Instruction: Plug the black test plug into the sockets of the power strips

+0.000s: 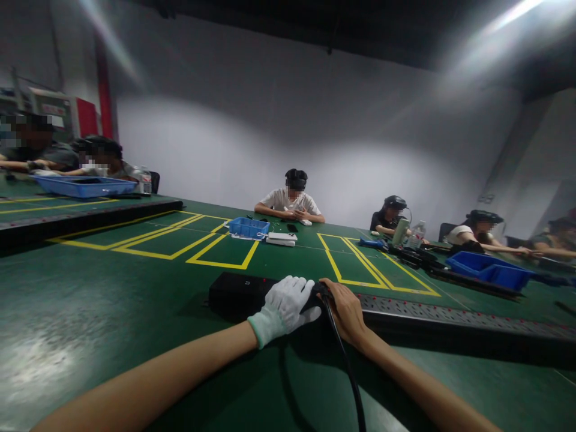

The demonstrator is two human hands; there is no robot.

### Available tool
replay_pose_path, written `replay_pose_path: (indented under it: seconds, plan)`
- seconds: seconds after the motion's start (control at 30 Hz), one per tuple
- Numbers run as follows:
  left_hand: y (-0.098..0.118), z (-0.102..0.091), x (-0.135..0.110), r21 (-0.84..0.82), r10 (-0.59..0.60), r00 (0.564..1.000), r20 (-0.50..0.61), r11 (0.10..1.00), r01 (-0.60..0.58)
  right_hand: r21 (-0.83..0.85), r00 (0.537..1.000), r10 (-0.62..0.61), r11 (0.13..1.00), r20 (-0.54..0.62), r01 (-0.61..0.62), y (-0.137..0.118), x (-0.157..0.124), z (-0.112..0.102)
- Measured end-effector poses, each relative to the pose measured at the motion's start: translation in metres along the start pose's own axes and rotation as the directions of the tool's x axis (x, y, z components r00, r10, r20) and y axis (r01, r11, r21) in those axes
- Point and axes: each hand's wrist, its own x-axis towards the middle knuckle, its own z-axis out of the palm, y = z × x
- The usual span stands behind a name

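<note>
On the desk [148,306] lies a black strip [234,294]. The gloved left hand [288,305] rests over it, grip unclear; the bare right hand [344,309] holds a plug [320,289] at the strip, its cable [345,360] trailing nearer.

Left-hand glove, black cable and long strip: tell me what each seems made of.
Glove: probably knitted fabric, matte white, with a pale green cuff hugging the wrist.
Black cable: likely rubber or plastic sheathing, bending in a gentle curve.
Long strip: top looks like grey metal, given its dull sheen; black end could be plastic or painted metal.
</note>
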Motion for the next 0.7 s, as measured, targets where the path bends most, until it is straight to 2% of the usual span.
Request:
replay_pose_path:
  seconds: [0.3,0.7]
  plan:
    - [0.0005,0.0009,0.0001,0.005,-0.011,1.0,0.014,1.0,0.01,0.105,1.0,0.019,0.994,0.011,-0.02,0.0047,0.0003,0.0001]
    - [-0.0003,-0.008,0.0057,-0.017,-0.022,0.993,0.116,1.0,0.024,0.142,0.999,0.054,0.988,0.001,-0.054,0.004,-0.002,0.0011]
